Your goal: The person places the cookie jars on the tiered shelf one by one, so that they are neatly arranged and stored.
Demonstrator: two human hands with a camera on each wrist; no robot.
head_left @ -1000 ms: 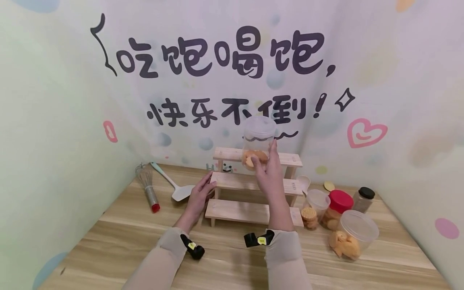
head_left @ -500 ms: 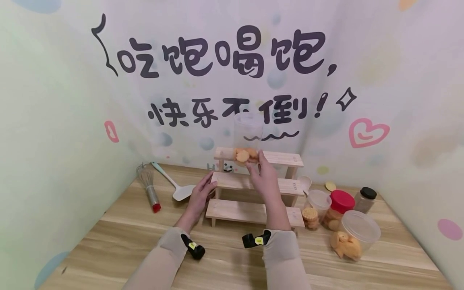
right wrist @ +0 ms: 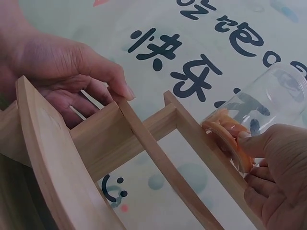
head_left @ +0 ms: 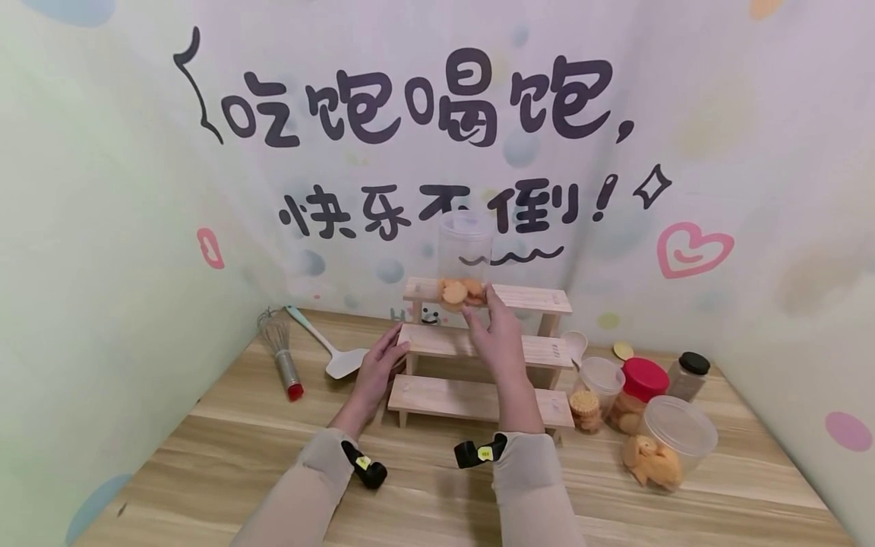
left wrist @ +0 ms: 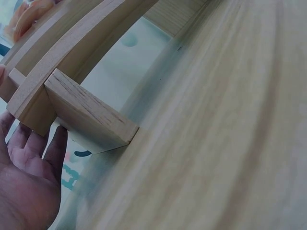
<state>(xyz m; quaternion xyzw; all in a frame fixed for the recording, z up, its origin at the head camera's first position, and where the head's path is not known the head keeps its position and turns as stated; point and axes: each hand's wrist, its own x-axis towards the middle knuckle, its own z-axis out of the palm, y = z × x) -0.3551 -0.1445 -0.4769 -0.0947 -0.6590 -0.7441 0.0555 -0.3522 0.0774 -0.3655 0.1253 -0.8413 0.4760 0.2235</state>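
Note:
A three-tier wooden step rack [head_left: 444, 395] stands on the table against the printed backdrop. My left hand [head_left: 373, 374] grips the left end of its middle tier; in the right wrist view the thumb lies on the board's edge. My right hand [head_left: 500, 338] holds a tall clear plastic jar [head_left: 466, 247] low down, thumb in front. Orange-brown cookies [head_left: 454, 292] lie in the jar's bottom. The jar is upright at the top tier, left of its middle, with its base right at the board in the right wrist view [right wrist: 271, 96].
Left of the rack lie a whisk [head_left: 282, 357] and a white turner [head_left: 343, 363]. To the right stand two clear-lidded cookie jars, one small [head_left: 601, 380] and one large [head_left: 683, 433], a red-lidded jar [head_left: 642, 380] and a black-lidded jar [head_left: 687, 376]. A pale spoon [head_left: 574, 346] lies behind.
My right hand has carried the jar left and slightly down to the top tier, then shifted it a little further left. The left hand stays on the rack.

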